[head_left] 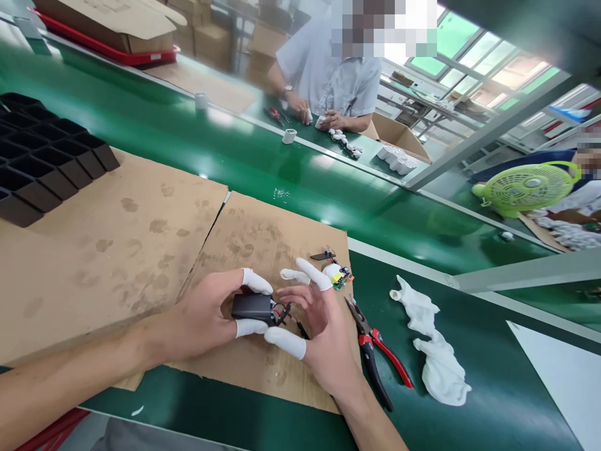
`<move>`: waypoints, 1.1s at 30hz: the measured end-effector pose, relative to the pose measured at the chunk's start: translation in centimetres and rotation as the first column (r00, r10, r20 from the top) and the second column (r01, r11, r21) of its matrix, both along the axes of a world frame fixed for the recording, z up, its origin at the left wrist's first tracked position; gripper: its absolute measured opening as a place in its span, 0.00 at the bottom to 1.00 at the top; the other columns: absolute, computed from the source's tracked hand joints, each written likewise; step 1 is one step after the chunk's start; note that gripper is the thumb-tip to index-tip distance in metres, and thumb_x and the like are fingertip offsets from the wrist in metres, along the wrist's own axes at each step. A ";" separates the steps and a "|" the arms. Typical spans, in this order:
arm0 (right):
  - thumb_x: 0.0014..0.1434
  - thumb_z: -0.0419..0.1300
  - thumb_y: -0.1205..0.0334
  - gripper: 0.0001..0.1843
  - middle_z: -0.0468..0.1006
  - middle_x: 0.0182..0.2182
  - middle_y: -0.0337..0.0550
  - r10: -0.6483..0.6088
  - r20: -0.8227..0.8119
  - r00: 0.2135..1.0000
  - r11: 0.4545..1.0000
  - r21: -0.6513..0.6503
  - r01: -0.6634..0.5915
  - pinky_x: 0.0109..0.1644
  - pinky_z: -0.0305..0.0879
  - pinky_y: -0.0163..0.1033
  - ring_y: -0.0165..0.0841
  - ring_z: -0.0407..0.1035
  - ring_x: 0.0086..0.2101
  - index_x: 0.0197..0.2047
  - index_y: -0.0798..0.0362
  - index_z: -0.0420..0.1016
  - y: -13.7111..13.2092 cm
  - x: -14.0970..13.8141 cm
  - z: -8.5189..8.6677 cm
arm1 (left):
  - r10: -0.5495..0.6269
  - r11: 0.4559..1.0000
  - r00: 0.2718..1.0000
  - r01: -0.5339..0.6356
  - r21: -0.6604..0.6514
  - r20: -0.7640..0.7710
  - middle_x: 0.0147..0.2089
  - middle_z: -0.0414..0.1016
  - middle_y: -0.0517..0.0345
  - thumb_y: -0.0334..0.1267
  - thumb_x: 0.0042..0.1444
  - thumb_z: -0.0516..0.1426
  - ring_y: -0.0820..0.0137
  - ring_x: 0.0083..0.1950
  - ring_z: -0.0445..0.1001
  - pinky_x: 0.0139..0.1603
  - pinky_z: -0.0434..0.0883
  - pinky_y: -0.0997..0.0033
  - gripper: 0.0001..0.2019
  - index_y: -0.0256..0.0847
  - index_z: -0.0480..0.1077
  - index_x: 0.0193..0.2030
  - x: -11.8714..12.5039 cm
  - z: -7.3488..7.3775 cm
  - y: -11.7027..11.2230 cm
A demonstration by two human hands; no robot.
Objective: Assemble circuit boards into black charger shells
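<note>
My left hand [211, 310] is closed around a small black plastic case [252, 307], gripping it between thumb and fingers in white finger cots. Thin wires [280, 311] stick out of the case's right end. Beside that end, my right hand [319, 319] has its fingers spread, with white cots on several of them. Its thumb lies close to the case's lower corner; whether they touch, I cannot tell. Just beyond the right fingers, a small circuit board [340, 275] with coloured parts rests at the cardboard's edge. Red-and-black pliers [373, 351] lie to the right.
Cardboard sheets [136, 238] cover the green bench. Many empty black cases [47, 153] stand at left. A crumpled white cloth [432, 338] lies right of the pliers. Across the green conveyor belt [244, 150], a person [328, 75] handles white parts. A green fan [530, 188] stands at right.
</note>
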State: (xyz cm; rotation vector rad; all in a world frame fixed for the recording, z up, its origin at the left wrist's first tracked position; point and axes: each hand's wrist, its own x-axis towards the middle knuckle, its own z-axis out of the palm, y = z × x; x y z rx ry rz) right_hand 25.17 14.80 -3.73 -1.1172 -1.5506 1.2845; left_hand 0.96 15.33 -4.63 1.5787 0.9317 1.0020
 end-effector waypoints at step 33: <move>0.61 0.73 0.68 0.09 0.83 0.34 0.36 0.119 0.230 0.966 0.989 0.060 -0.136 0.41 0.71 0.40 0.34 0.76 0.34 0.43 0.46 0.83 0.3 0.9 2.0 | -0.076 0.986 0.997 0.077 -0.150 0.012 0.44 0.86 0.56 0.41 0.59 0.76 0.63 0.47 0.85 0.48 0.82 0.67 0.13 0.43 0.82 0.48 -0.7 0.2 0.0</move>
